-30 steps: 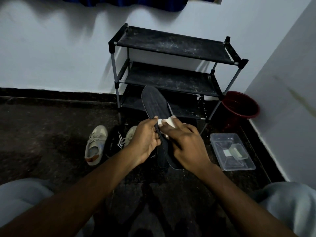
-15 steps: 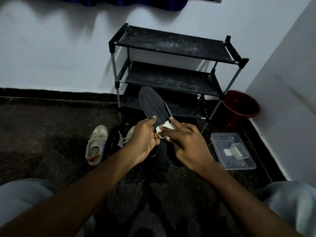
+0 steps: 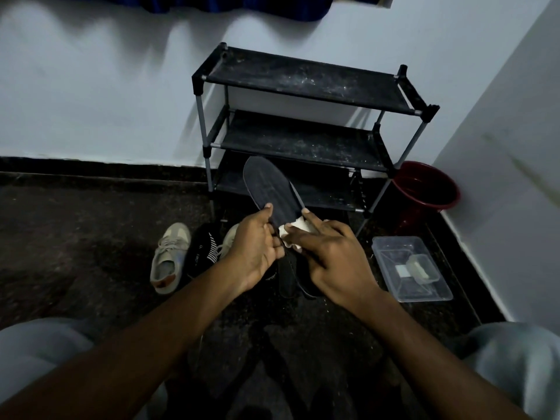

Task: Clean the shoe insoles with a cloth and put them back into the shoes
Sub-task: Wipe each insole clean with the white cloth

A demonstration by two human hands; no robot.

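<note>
Now the left hand (image 3: 257, 250) pinches the insole (image 3: 269, 189) at frame centre, thumb on top. The right hand (image 3: 330, 256) holds the cloth (image 3: 298, 230) on it, seemingly pinched by the thumb. Hard wiping could bend the thin insole, or the cloth could slip off.

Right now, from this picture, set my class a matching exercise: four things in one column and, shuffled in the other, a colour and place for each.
Things:
1 insole
2 cloth
3 bucket
4 plastic box

Descriptions:
A red, on the floor just right of the shoe rack
B white, held by the right hand against the insole
C clear, on the floor near the right wall
D black, gripped by the left hand

Pairs: 1-D, 2-B, 3-A, 4-C
</note>
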